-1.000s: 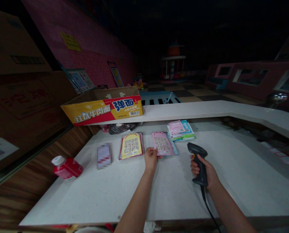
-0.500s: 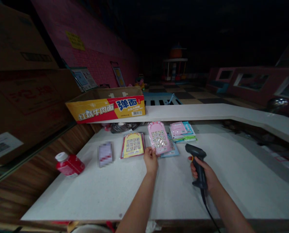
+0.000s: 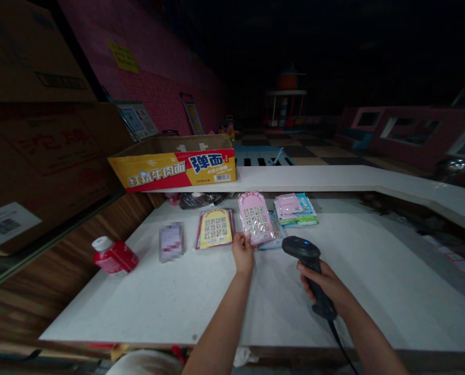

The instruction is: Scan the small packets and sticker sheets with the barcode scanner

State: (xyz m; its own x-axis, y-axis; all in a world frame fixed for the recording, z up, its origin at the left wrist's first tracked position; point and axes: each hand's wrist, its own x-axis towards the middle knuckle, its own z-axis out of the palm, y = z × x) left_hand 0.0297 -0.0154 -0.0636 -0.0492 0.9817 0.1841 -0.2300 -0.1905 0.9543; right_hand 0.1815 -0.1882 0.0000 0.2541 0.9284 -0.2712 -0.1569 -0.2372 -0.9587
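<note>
My left hand pinches the lower edge of a pink packet printed with a grid of small pictures in a clear sleeve. Partly under it lies a blue packet. In my right hand is a black barcode scanner, gripped by its handle, with a small blue light on top and a cord running down. The scanner's head points left toward the packets. Left of my left hand rests a stack topped by a yellow packet. Behind the scanner sits another pile of pink, blue and green packets.
A red bottle with a white cap and a blurred-out item are at the left of the white desk. An open noodle carton stands on the raised ledge. Brown cardboard boxes are stacked at far left.
My right hand has tilted the scanner and brought its head left, nearer the pink packet; a blue light now shows on it. My left hand still holds the packet.
</note>
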